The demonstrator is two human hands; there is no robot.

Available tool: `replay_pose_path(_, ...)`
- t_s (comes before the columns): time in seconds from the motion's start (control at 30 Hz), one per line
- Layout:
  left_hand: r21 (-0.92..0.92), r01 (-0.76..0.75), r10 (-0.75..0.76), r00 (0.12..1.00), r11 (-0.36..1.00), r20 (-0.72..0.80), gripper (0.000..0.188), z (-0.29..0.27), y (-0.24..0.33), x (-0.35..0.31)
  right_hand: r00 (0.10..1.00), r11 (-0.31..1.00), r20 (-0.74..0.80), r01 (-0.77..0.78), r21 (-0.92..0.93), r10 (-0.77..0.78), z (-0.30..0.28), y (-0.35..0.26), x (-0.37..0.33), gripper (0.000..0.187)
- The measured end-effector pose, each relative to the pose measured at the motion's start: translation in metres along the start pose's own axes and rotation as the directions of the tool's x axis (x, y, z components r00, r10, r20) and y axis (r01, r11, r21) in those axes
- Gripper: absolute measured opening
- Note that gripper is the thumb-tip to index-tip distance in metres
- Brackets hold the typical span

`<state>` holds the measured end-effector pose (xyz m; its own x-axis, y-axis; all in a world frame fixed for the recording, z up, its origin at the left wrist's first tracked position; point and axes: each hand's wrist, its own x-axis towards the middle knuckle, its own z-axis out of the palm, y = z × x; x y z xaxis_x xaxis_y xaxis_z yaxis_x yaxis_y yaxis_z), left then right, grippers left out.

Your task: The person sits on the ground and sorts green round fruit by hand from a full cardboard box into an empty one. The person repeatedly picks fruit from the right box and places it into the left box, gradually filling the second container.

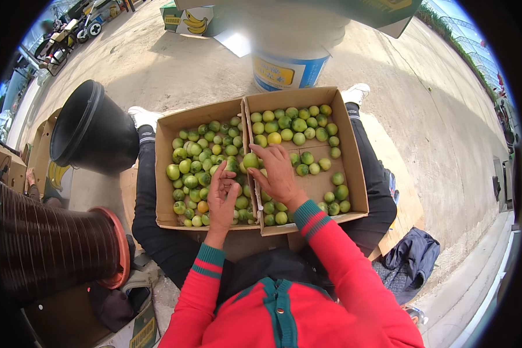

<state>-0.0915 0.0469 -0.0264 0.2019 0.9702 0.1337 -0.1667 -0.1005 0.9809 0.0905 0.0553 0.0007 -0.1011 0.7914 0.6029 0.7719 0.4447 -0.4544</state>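
Observation:
Two cardboard boxes of green tomatoes sit side by side between my outstretched legs. In the left box (163,152), green tomatoes (196,165) lie thickly heaped, a few turning yellow or orange. Over the divide between the boxes, my right hand (277,174) pinches a green tomato (250,160) between thumb and fingers. My left hand (220,200) hovers above the left box, fingers up and apart from the thumb, holding nothing I can see. Inside the right box (349,145), green tomatoes (298,124) fill the far part and line the edges, with bare cardboard showing in the middle.
A black bucket (93,130) leans beyond my left leg, and a white bucket with a blue label (290,72) stands past the boxes. To the left is a large brown ribbed pot (58,243). A dark cloth (412,258) lies at right; another person's hand (31,177) shows far left.

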Motion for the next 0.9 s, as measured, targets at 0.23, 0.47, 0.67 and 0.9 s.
replay_pose_path(0.23,-0.228,0.326,-0.33,0.944,0.917,0.022,0.043,-0.011,-0.001,0.005,0.985,0.983,0.069,0.151,0.106,-0.159,0.01,-0.012,0.005,0.054)
replay_pose_path(0.47,-0.721,0.009,-0.44,0.798,0.693,-0.413,0.042,-0.043,-0.024,0.017,0.89,0.884,0.338,-0.133,-0.449,0.305,0.05,0.048,-0.031,0.036)
replay_pose_path(0.67,-0.686,-0.102,-0.405,0.741,0.72,-0.536,0.044,-0.057,-0.038,0.017,0.836,0.869,0.36,-0.246,-0.429,0.414,0.057,0.048,-0.027,0.032)
replay_pose_path(0.9,-0.359,0.102,-0.235,0.908,0.928,-0.348,0.048,-0.032,-0.013,0.008,0.962,0.961,-0.159,-0.243,-0.133,0.222,0.024,0.03,-0.004,0.041)
